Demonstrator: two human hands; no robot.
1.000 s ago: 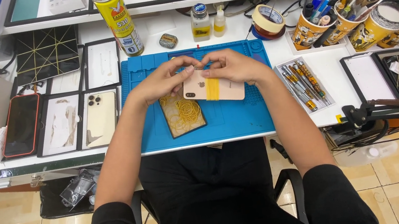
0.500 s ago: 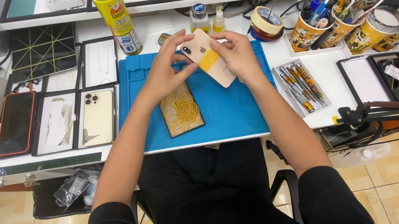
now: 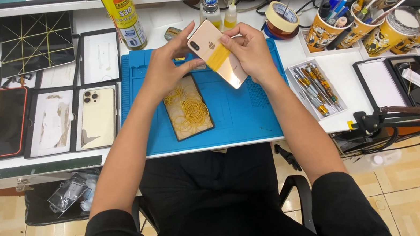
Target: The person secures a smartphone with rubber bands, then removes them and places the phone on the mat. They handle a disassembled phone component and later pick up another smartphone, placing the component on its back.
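Both hands hold the gold phone (image 3: 215, 53) up in the upper middle of the frame. The left hand (image 3: 168, 66) grips its top end, the right hand (image 3: 250, 50) its side. It slants down to the right.

Yellow spray can (image 3: 122, 13) stands behind the blue mat (image 3: 242, 114); tape roll (image 3: 281, 16) near paper cups (image 3: 324, 32) stuffed with tools; screwdriver tray (image 3: 315, 88) alongside.

Light bright, even, from overhead. Soft short shadows under my hands on the mat (image 3: 252, 112). Mild glare on the phone (image 3: 215, 53) back I hold and on the can (image 3: 123, 13). Focus sharp centre; slight wide-angle bending at the edges. No motion blur.
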